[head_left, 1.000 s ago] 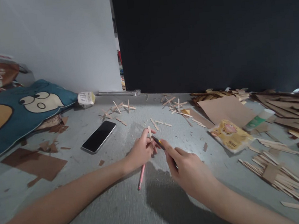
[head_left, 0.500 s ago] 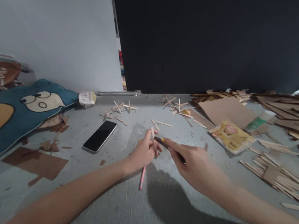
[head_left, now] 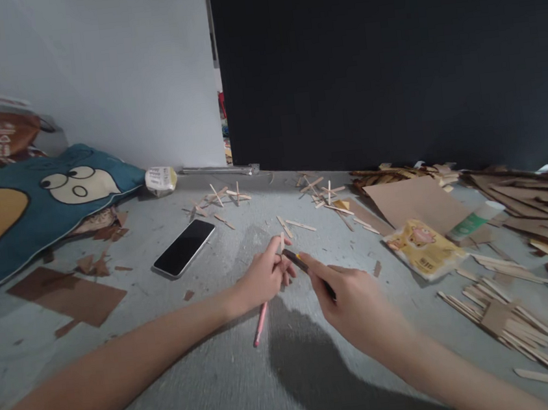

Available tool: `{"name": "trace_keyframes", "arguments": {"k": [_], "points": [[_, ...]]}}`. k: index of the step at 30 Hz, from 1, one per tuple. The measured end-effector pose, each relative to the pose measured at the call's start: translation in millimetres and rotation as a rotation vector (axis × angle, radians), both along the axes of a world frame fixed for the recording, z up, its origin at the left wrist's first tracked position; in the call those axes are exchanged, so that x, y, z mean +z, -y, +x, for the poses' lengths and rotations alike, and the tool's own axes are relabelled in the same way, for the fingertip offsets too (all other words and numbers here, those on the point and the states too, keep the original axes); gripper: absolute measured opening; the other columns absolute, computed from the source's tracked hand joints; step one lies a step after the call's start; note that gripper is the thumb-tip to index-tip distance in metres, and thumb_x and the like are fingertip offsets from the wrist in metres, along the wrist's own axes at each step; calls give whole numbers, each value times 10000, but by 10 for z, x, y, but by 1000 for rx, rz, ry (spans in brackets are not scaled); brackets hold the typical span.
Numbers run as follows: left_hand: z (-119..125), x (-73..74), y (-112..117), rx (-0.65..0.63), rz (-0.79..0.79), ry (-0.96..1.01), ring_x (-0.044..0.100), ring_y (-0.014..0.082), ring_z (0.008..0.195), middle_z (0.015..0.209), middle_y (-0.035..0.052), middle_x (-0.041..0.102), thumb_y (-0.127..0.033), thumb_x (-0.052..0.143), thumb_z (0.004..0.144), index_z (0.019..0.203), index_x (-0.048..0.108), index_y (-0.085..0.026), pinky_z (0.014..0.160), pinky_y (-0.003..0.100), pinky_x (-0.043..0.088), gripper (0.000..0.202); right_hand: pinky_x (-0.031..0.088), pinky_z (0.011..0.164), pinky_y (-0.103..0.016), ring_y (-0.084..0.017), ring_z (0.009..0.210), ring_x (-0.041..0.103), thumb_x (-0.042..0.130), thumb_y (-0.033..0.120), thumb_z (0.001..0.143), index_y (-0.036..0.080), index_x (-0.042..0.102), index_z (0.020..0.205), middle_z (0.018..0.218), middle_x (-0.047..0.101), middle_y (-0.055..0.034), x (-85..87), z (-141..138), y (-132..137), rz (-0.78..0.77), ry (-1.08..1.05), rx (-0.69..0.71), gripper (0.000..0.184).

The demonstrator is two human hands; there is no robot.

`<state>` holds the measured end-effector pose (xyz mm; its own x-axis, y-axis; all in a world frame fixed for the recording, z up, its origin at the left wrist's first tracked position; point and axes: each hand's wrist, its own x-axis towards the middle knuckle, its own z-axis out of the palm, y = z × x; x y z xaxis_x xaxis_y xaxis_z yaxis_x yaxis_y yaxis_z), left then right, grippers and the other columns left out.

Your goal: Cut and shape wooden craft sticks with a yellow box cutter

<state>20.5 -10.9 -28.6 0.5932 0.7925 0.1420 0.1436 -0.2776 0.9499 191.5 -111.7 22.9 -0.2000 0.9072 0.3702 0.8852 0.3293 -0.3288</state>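
My left hand pinches a short pale wooden stick upright just above the grey floor. My right hand grips a dark knife-like cutter with a yellow mark, and its tip touches the stick near my left fingertips. A pink pencil lies on the floor under my left wrist. Both hands sit close together at the middle of the view.
A black phone lies left of the hands, a blue cartoon cushion farther left. Loose wooden sticks, cardboard sheets and a yellow packet cover the right. A black panel and white wall stand behind.
Both hands have shifted slightly to the right and away, keeping the stick and cutter together. Nothing else on the floor has moved.
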Motion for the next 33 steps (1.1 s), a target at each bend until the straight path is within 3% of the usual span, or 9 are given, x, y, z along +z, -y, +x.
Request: {"name": "trace_keyframes", "arguments": {"k": [5, 12, 24, 33], "points": [[-9, -9, -1, -23, 37, -18, 612, 122, 576, 750, -16, 667, -213, 463, 1002, 1215, 434, -229, 573, 243, 470, 216, 323, 504, -284, -162, 516, 624, 360, 208, 1000, 169, 673, 1354, 690, 733, -55, 58, 11, -5, -37, -17, 9, 474], [-10, -31, 13, -11, 27, -15, 607, 127, 579, 743, -18, 664, -212, 476, 990, 1206, 399, -226, 569, 244, 461, 230, 318, 512, -279, -166, 529, 628, 346, 197, 988, 150, 660, 1372, 710, 733, -72, 3, -26, -12, -40, 22, 2, 499], [-14, -11, 8, -47, 63, -32, 579, 116, 564, 717, -23, 645, -187, 456, 987, 1277, 419, -213, 565, 228, 455, 293, 365, 513, -275, -166, 545, 654, 374, 166, 960, 146, 676, 1344, 725, 762, -76, 138, -1, -4, -95, -15, 19, 489], [4, -10, -18, 38, 45, -7, 612, 129, 607, 770, -4, 663, -257, 436, 1036, 1379, 419, -216, 614, 250, 486, 346, 387, 517, -270, -172, 589, 685, 389, 209, 1017, 193, 654, 1363, 779, 778, -60, 164, 18, -38, -126, -61, 21, 437]]}}
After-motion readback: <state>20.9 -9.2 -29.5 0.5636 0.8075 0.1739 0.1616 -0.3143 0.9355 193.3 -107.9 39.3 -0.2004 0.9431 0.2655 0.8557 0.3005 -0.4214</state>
